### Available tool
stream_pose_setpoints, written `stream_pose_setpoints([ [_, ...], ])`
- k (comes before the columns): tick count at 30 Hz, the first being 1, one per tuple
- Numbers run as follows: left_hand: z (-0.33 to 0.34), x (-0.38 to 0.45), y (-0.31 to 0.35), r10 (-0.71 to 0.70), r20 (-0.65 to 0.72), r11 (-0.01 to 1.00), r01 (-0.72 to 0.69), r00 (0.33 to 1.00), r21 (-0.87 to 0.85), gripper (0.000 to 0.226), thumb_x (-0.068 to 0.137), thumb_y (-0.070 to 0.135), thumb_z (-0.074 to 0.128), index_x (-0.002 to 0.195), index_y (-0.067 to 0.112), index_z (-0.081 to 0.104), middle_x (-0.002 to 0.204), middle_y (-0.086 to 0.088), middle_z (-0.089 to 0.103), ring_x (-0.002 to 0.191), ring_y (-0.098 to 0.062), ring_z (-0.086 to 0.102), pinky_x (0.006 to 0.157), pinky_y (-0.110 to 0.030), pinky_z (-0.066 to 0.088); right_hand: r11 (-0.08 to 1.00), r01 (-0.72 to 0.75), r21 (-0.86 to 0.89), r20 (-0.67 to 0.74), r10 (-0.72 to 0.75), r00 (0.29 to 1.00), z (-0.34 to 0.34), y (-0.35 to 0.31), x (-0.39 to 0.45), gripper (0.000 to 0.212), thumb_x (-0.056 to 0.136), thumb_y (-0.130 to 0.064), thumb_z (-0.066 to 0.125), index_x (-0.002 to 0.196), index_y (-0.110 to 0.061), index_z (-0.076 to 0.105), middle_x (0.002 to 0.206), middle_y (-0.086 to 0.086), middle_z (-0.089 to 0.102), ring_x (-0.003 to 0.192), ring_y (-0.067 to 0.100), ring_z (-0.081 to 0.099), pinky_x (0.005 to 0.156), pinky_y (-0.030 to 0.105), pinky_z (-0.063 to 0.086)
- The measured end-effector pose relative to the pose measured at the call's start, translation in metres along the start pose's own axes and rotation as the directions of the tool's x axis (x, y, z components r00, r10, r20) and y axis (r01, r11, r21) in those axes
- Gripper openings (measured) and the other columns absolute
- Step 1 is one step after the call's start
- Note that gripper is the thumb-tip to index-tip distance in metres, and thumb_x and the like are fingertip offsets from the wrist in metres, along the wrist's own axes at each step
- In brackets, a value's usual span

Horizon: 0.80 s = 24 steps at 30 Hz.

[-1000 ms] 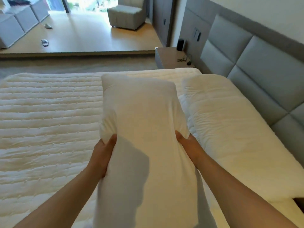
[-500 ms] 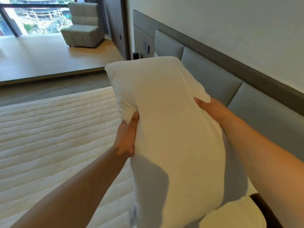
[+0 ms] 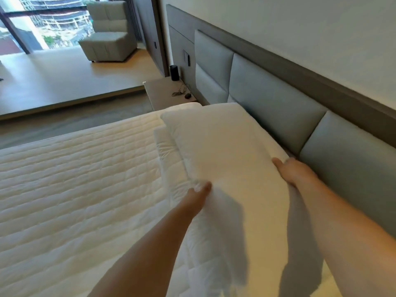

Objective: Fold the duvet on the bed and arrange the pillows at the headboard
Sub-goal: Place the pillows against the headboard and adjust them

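Note:
A long white pillow lies lengthwise along the grey padded headboard. My left hand grips its near left edge and my right hand grips its right edge next to the headboard. Under the pillow lies a white quilted pillow or folded quilt, whose edge shows on the left. The bed's white quilted cover spreads out to the left. No duvet is clearly told apart from these.
Beyond the bed's far end stands a bedside table with a black speaker, a cable and a small dark object. A grey armchair sits by the window on a raised wooden floor.
The pillow was held upright in the air in front of me; now it is lowered flat along the headboard on top of the other white piece. Both hands keep their hold.

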State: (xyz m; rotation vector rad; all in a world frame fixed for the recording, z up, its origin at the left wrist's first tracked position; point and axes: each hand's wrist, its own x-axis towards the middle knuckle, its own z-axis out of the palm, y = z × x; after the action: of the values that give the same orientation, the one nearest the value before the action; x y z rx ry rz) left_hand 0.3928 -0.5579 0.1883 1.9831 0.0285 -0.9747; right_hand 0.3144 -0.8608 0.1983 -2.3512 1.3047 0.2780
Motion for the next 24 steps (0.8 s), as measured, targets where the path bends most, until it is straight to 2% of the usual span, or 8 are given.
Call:
stream_pose_setpoints([
  [2,0.009,0.006,-0.007,-0.070,0.057,0.993,0.074,0.996,-0.088,0.093,0.078,0.080,0.044,0.148,0.019,0.030,0.141,-0.009,0.047,0.119,-0.031,0.053,0.093,-0.044,0.044,0.998,-0.040,0.046,-0.004,0.040,0.999,0.024,0.009,0.007,0.092,0.085,-0.077,0.014,0.149,-0.012,0.029,0.146,0.019,0.043,0.129,0.040,0.045,0.104,0.051,0.039],
  [4,0.019,0.012,-0.006,-0.050,0.073,0.974,0.065,0.996,-0.216,0.082,0.082,0.076,0.046,0.143,0.022,0.035,0.130,-0.003,0.053,0.110,-0.025,0.056,0.089,-0.043,0.047,0.998,-0.027,0.059,-0.007,0.027,1.000,0.031,0.008,0.011,0.089,0.088,-0.075,0.014,0.149,-0.012,0.028,0.145,0.020,0.044,0.129,0.040,0.045,0.103,0.049,0.040],
  [7,0.029,0.020,-0.002,0.031,-0.023,0.959,-0.036,0.999,-0.283,0.061,0.094,0.061,0.043,0.138,0.018,0.043,0.128,0.000,0.055,0.115,-0.021,0.054,0.101,-0.040,0.044,0.998,0.030,0.047,-0.047,-0.028,0.999,0.030,0.004,0.015,0.074,0.095,-0.064,0.022,0.139,-0.007,0.037,0.134,0.021,0.053,0.118,0.039,0.053,0.092,0.045,0.044],
  [11,0.028,0.017,0.002,0.127,-0.107,0.953,-0.151,0.986,-0.262,0.052,0.099,0.053,0.040,0.131,0.016,0.057,0.119,0.001,0.065,0.111,-0.019,0.059,0.103,-0.041,0.045,0.968,0.219,0.120,-0.286,-0.177,0.942,0.021,-0.007,0.011,0.038,0.102,-0.045,0.033,0.088,-0.012,0.047,0.094,0.017,0.062,0.071,0.027,0.051,0.058,0.034,0.036],
  [14,0.018,0.020,0.000,0.163,-0.182,0.940,-0.208,0.970,-0.270,0.047,0.099,0.054,0.038,0.126,0.019,0.056,0.112,0.004,0.066,0.106,-0.017,0.061,0.100,-0.041,0.048,0.909,0.349,0.230,-0.524,-0.187,0.831,0.008,-0.021,0.010,0.037,0.103,-0.042,0.035,0.083,-0.013,0.046,0.070,0.005,0.051,0.057,0.016,0.043,0.049,0.029,0.026],
  [16,0.011,0.028,-0.010,0.163,-0.189,0.957,-0.202,0.968,-0.210,0.051,0.098,0.056,0.038,0.131,0.020,0.052,0.115,0.003,0.065,0.107,-0.018,0.060,0.100,-0.043,0.048,0.927,0.328,0.180,-0.535,-0.187,0.824,0.013,-0.027,0.013,0.036,0.102,-0.044,0.034,0.088,-0.013,0.048,0.072,0.004,0.053,0.061,0.021,0.049,0.052,0.031,0.034],
  [20,-0.001,0.039,-0.011,0.062,-0.275,0.991,-0.093,0.959,-0.101,0.057,0.094,0.046,0.054,0.138,0.014,0.038,0.127,-0.005,0.053,0.107,-0.026,0.054,0.093,-0.040,0.047,0.988,0.143,0.060,-0.257,-0.123,0.958,0.048,-0.024,0.016,0.040,0.102,-0.041,0.029,0.110,-0.011,0.054,0.103,0.016,0.065,0.089,0.035,0.060,0.071,0.038,0.046],
  [24,-0.018,0.039,0.045,0.374,-0.522,0.924,-0.359,0.767,0.135,0.066,0.095,0.027,0.050,0.153,0.017,0.019,0.158,-0.009,0.022,0.144,-0.028,0.025,0.117,-0.045,0.025,0.966,0.257,-0.013,-0.363,-0.244,0.900,0.026,-0.023,-0.022,0.043,0.099,-0.050,0.032,0.116,-0.017,0.053,0.122,0.013,0.057,0.111,0.035,0.051,0.094,0.047,0.042],
])
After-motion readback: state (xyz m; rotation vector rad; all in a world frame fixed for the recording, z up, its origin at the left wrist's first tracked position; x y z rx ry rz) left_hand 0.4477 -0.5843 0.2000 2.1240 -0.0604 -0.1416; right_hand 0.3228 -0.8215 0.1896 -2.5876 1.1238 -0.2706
